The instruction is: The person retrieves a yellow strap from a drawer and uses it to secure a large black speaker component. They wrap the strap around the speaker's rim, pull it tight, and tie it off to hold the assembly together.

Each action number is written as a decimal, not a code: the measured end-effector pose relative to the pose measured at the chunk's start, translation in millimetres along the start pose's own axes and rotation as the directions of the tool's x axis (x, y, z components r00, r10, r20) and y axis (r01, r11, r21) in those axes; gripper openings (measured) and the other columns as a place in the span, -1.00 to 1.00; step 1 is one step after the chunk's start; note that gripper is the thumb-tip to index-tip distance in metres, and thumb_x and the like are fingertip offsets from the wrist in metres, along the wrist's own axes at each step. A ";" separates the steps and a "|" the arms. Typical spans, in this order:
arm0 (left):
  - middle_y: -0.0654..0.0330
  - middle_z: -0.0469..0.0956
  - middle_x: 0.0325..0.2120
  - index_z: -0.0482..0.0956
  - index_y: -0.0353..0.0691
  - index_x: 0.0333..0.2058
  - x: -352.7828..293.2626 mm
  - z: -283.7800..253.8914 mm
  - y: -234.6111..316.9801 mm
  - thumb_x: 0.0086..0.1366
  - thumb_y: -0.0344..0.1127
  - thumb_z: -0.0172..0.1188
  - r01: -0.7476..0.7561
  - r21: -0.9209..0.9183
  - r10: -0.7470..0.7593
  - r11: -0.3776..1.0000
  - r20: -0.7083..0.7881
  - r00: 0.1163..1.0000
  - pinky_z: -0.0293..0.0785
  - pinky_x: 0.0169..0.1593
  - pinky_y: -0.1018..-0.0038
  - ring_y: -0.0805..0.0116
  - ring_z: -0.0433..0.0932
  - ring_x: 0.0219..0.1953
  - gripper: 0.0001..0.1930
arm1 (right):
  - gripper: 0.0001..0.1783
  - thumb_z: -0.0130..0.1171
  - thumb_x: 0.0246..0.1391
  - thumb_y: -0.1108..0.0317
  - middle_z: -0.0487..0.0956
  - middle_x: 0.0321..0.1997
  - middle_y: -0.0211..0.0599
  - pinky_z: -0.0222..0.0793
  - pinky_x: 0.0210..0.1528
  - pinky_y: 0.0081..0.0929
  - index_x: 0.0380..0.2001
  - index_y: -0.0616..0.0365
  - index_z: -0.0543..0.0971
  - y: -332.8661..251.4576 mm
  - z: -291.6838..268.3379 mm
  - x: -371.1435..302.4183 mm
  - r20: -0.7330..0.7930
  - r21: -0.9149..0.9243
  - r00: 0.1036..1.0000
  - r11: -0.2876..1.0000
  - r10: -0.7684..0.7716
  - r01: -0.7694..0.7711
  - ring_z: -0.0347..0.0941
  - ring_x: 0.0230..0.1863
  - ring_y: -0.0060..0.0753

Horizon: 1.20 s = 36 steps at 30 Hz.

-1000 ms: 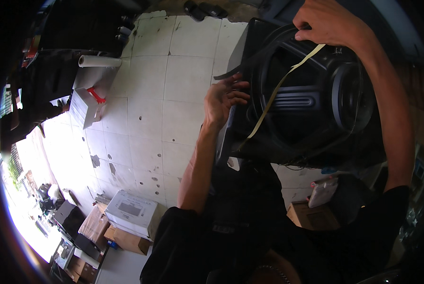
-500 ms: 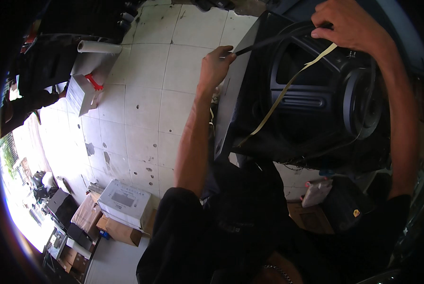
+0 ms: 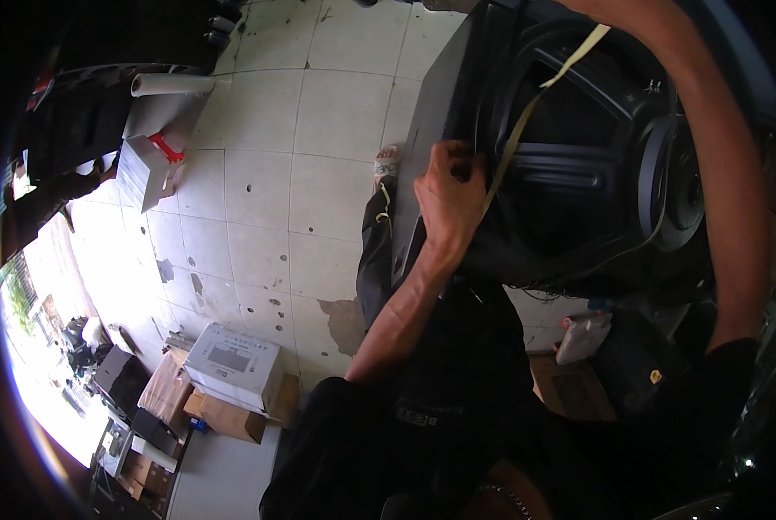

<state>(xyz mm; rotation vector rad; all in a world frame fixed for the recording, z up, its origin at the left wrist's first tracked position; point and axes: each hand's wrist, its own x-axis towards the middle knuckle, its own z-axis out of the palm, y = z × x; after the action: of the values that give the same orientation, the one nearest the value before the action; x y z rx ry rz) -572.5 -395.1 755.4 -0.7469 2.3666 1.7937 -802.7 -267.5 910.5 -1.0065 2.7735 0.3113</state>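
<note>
A big black speaker driver [image 3: 570, 169] with a ribbed frame and a round magnet [image 3: 678, 186] sits in a black cabinet [image 3: 444, 87]. My left hand [image 3: 449, 186] is at the cabinet's left edge beside the driver's rim, its fingers curled in a pinch at a black strip. That strip is hard to make out against the dark cabinet. A thin yellow strip [image 3: 522, 121] hangs slantwise across the driver, from near my right wrist down to beside my left hand. My right hand [image 3: 618, 7] reaches over the far side; its fingers are cut off by the top edge.
White floor tiles [image 3: 258, 191] lie to the left, with a sandalled foot [image 3: 388, 160] beside the cabinet. A white box [image 3: 232, 368] rests on brown cartons [image 3: 232, 420] at lower left. Another person's arm [image 3: 71, 191] shows at far left, near a white board-like piece [image 3: 145, 173].
My left hand has come right and down from beyond the cabinet's edge onto it. My right hand has risen mostly out of view. The black strip is no longer stretched visibly between them.
</note>
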 end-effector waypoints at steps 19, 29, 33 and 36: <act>-0.01 0.64 -0.48 0.40 -0.34 -0.21 -20.4 29.1 -14.0 0.18 -0.42 0.32 -0.098 0.086 0.111 0.991 -0.159 0.981 0.53 -0.32 0.29 0.08 0.67 -0.43 -0.71 | -0.66 0.28 0.06 0.12 0.62 -0.56 -0.05 0.50 -0.38 -0.17 -0.48 0.22 0.67 -22.2 17.1 17.7 -0.013 -0.011 0.998 0.998 -0.066 0.065 0.60 -0.46 -0.02; 0.16 0.59 -0.59 0.49 -0.17 -0.16 -14.2 2.4 -5.5 0.14 -0.22 0.34 0.086 0.335 -0.107 0.938 0.042 0.993 0.44 -0.35 0.15 0.01 0.61 -0.47 -0.67 | -0.66 0.27 0.10 0.10 0.64 -0.52 -0.06 0.49 -0.37 -0.16 -0.45 0.21 0.69 -15.5 17.9 25.2 0.146 -0.008 0.989 1.000 0.025 -0.024 0.59 -0.48 -0.08; 0.22 0.56 -0.64 0.56 -0.18 -0.20 -5.6 -4.0 0.5 0.05 -0.22 0.38 0.084 0.332 -0.112 0.940 0.068 0.991 0.45 -0.37 0.23 0.10 0.60 -0.50 -0.65 | -0.64 0.27 0.09 0.10 0.63 -0.52 -0.04 0.49 -0.35 -0.15 -0.44 0.23 0.68 -11.9 23.6 22.7 0.090 0.080 0.996 0.997 -0.027 0.020 0.59 -0.47 -0.04; 0.25 0.58 -0.64 0.63 -0.19 -0.24 5.6 -4.4 0.7 0.00 -0.22 0.42 0.052 0.299 -0.072 0.953 0.057 0.996 0.46 -0.36 0.29 0.20 0.60 -0.52 -0.66 | -0.64 0.27 0.08 0.10 0.62 -0.53 -0.02 0.49 -0.34 -0.15 -0.44 0.24 0.68 -8.9 31.6 27.3 0.138 0.088 0.990 0.995 0.023 -0.036 0.59 -0.45 -0.02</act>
<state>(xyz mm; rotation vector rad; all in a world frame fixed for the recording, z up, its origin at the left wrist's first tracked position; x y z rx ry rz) -576.7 -400.9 755.5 -0.6996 2.4592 1.3696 -814.6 -282.8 872.6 -0.8885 2.6552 0.2462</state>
